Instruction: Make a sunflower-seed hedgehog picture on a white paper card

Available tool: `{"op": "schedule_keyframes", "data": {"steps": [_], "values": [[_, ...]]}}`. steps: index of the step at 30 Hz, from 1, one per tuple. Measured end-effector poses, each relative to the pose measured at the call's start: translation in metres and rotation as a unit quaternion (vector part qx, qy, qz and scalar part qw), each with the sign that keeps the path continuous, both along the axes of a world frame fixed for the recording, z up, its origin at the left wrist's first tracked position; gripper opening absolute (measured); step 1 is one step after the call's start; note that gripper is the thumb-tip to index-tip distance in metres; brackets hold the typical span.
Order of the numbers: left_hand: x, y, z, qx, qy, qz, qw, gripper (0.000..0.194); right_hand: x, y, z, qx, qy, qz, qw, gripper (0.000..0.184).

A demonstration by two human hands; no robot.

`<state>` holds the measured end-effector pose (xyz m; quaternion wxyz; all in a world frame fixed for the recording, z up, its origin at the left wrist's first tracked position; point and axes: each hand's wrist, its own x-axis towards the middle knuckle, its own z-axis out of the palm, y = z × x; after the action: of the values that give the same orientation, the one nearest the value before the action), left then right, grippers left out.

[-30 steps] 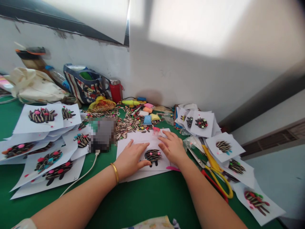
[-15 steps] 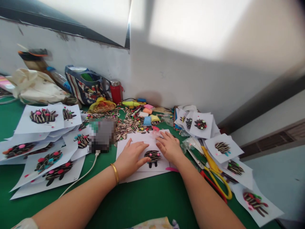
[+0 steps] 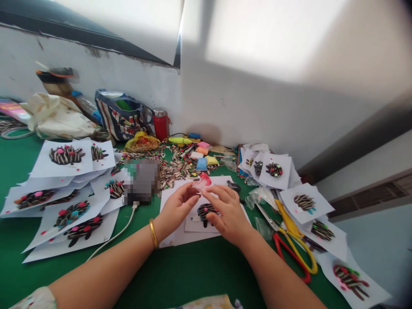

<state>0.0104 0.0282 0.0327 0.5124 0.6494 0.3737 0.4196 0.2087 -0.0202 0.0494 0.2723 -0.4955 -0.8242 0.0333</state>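
Note:
Both my hands are over the white paper sheets (image 3: pixel 170 240) in front of me. My left hand (image 3: pixel 178 208), with a gold bangle at the wrist, has its fingers closed on a small clear plastic bag (image 3: pixel 204 181) with something pinkish-red in it. My right hand (image 3: pixel 229 212) reaches to the same bag with its fingertips, its thumb hanging lower and apart. Beneath the hands lies a picture of a hedgehog (image 3: pixel 204 210) made from striped seeds with pink dots and dark feet, partly covered by my right fingers. Behind my right hand is a small black lump (image 3: pixel 233 186).
Loose striped seeds (image 3: pixel 174 167) and coloured clay packets (image 3: pixel 202 163) lie at the back. Finished hedgehog pictures are stacked left (image 3: pixel 61 171) and right (image 3: pixel 304 201). Scissors (image 3: pixel 291 249) lie by my right forearm. A blurred-out device (image 3: pixel 141 182) with a white cable (image 3: pixel 119 238) sits left.
The bag with the red contents has moved slightly left and is between my hands, which have come together. Before, the left hand was spread over the paper. The view has turned slightly left.

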Motion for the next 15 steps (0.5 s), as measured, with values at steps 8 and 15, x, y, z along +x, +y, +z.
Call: {"op": "schedule_keyframes", "data": {"steps": [8,15], "values": [[0.003,-0.003,0.011,-0.117,-0.101,0.009,0.988,0.024,-0.012,-0.010,0.001,0.019,0.051,0.040,0.998,0.041],[0.005,-0.006,0.006,-0.144,-0.081,-0.055,0.985,0.023,-0.004,0.000,-0.013,-0.016,0.147,0.013,0.989,0.055]]}}
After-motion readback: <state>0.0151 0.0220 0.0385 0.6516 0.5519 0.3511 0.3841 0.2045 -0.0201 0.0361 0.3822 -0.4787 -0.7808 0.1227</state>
